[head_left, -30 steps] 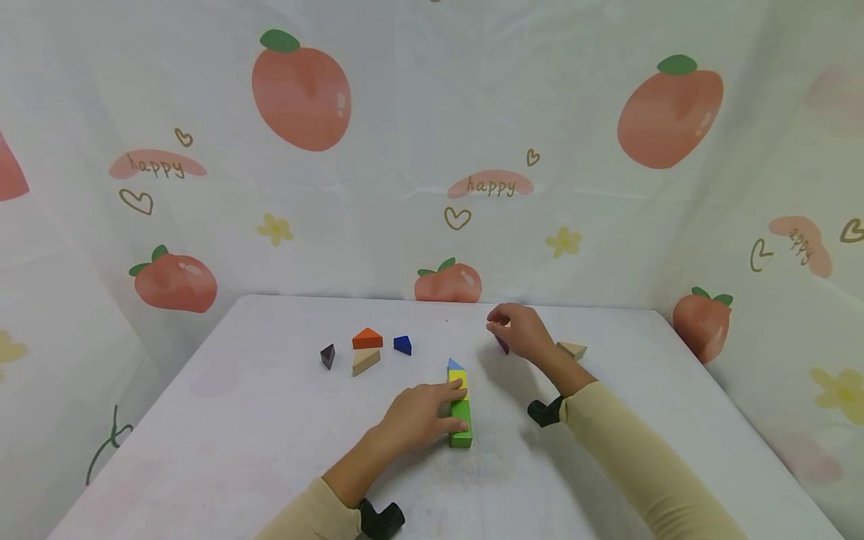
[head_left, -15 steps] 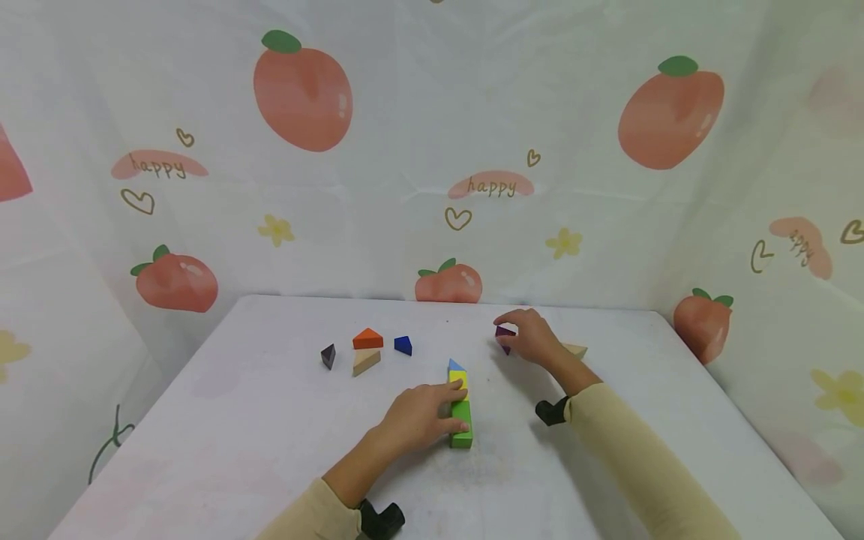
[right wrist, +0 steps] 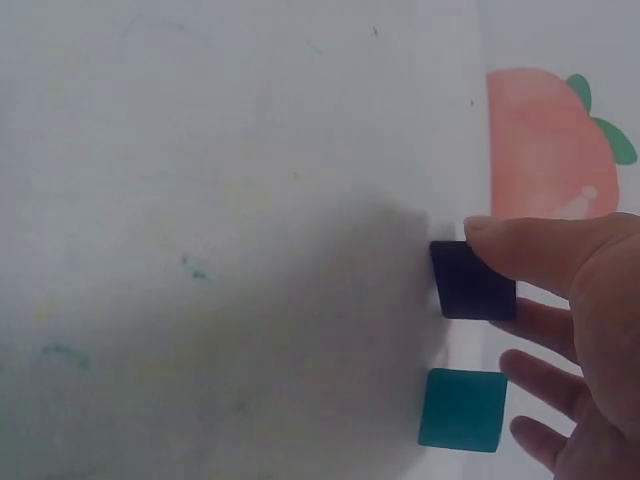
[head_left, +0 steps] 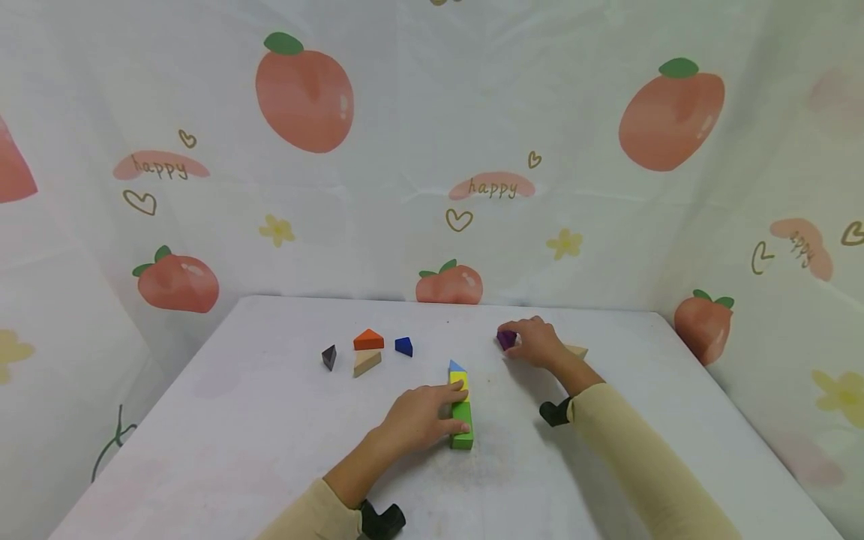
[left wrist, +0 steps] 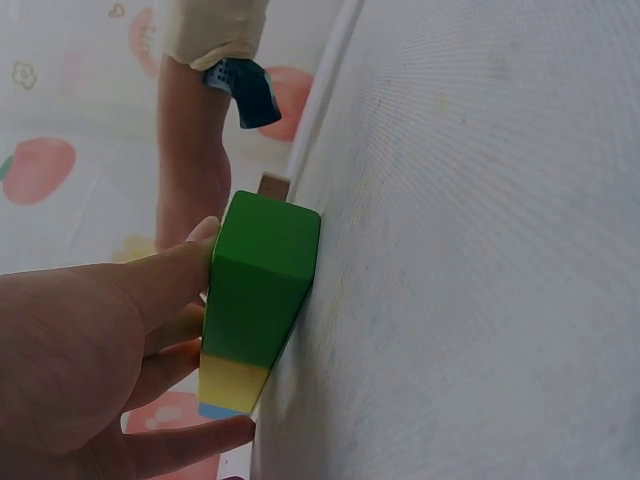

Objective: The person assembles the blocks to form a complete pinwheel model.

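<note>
Closest to us, the left hand lies loosely spread, gripping nothing, thumb on the green block, a finger on the yellow block right behind; light-blue triangle beyond. Farther out, the right hand pinches the purple block, thumb against fingers, near the table's far edge!

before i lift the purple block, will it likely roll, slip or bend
The purple block will likely stay rigid, given its crisp, straight edges. Its flat faces make rolling unlikely. Its tapered shape might slip slightly in the right hand.
</note>
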Action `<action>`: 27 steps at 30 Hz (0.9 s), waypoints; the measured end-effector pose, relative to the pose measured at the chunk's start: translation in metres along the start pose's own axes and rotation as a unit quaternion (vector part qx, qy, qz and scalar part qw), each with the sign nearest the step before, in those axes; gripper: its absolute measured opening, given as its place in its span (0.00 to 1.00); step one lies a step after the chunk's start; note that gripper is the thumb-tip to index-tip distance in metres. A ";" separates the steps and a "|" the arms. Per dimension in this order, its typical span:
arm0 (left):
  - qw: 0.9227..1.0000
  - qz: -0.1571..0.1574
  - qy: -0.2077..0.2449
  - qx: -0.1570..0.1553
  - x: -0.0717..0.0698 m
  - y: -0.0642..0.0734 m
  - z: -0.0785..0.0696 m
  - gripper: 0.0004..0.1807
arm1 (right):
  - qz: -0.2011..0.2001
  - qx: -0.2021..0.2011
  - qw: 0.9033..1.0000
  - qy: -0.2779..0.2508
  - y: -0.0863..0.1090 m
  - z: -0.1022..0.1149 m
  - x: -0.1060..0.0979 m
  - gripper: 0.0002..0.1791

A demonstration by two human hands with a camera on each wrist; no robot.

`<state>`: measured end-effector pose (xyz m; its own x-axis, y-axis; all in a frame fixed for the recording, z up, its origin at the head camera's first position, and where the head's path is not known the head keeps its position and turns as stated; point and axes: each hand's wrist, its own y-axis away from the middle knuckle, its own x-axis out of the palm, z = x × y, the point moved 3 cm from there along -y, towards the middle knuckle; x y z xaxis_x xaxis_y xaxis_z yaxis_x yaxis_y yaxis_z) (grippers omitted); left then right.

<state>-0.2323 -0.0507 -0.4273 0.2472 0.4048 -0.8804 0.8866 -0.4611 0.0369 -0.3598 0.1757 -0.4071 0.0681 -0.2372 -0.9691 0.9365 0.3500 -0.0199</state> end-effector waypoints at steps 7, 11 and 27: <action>1.000 0.001 -0.002 -0.004 0.001 0.000 0.000 0.32 | -0.017 -0.007 1.000 -0.005 -0.002 -0.003 0.002 0.20; 1.000 -0.001 -0.003 -0.004 0.000 0.000 -0.001 0.32 | -0.025 -0.003 1.000 -0.004 -0.003 -0.004 0.003 0.17; 1.000 0.000 -0.008 -0.005 0.000 0.000 -0.002 0.32 | -0.034 -0.044 0.998 0.002 0.003 -0.001 -0.001 0.16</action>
<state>-0.2314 -0.0498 -0.4262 0.2406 0.3932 -0.8874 0.8910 -0.4521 0.0412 -0.3571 0.1778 -0.4065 0.0038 -0.2601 -0.9656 0.9054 0.4109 -0.1071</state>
